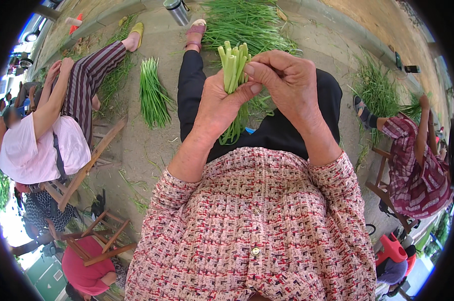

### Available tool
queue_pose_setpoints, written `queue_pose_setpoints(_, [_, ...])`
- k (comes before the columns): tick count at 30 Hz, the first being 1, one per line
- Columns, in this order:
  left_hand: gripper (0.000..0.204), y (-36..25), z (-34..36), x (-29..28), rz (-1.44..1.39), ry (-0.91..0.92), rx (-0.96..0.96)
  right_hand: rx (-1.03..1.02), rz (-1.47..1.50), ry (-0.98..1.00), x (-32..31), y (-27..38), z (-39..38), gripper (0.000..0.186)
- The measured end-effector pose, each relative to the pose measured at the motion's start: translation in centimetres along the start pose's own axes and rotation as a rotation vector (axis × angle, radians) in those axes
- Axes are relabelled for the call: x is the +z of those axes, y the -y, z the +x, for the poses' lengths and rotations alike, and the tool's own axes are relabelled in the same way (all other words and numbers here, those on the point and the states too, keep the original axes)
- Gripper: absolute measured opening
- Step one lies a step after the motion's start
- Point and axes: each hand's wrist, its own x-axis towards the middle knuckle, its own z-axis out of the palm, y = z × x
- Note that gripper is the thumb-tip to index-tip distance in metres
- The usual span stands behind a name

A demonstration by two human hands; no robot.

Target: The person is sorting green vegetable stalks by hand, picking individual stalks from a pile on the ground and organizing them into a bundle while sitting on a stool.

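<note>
A bunch of green stalks (231, 70) stands upright in front of me, its pale, blunt ends on top and thin green leaves hanging below. My left hand (219, 103) is closed around it, the thumb lying across the front. At the right side of the bunch is my right hand (287, 83), its thumb and fingertips pinched together and touching the stalks. Whatever lies between those fingertips is hidden. Beyond my hands, a large heap of long green stalks (244, 25) covers the ground. A smaller, neatly laid bundle of greens (154, 93) lies left of my leg.
A steel flask (176, 11) stands beyond my foot. One person in striped trousers (89, 75) sits at left near a wooden stool (106, 241); another in a dark red patterned garment (412, 165) sits at right by more loose greens (375, 83). A concrete kerb (337, 20) runs behind.
</note>
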Motion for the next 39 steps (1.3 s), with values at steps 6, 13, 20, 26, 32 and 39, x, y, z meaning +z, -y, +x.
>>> queue_pose_setpoints(6, [0.017, 0.3, -0.4, -0.1, -0.112, 0.063, -0.032, -0.031, 0.036, -0.047, 0.4, 0.2, 0.0, 0.023])
queue_pose_setpoints(13, [0.017, 0.0, -0.6, -0.4, -0.135, 0.085, -0.067, -0.431, -0.203, -0.023, 0.0, 0.7, 1.0, 0.035])
queue_pose_setpoints(20, [0.017, -0.2, -0.5, -0.4, -0.200, 0.054, -0.051, -0.590, -0.324, -0.018, -0.3, -0.3, 1.8, 0.031])
queue_pose_setpoints(26, [0.016, -0.8, -0.2, -0.5, -0.085, 0.060, -0.071, -0.474, -0.289, 0.065, -0.4, 0.4, 1.9, 0.027])
queue_pose_setpoints(32, [0.018, -1.0, 1.9, -3.1, -0.317, -0.030, 0.053, -0.245, -0.098, -0.063, 1.5, 3.5, 2.4, 0.030])
queue_pose_setpoints(39, [0.029, -4.4, 3.2, -11.7, -0.748, 0.010, 0.195, 0.050, 0.069, -0.091, -2.3, -2.3, 1.1, 0.029])
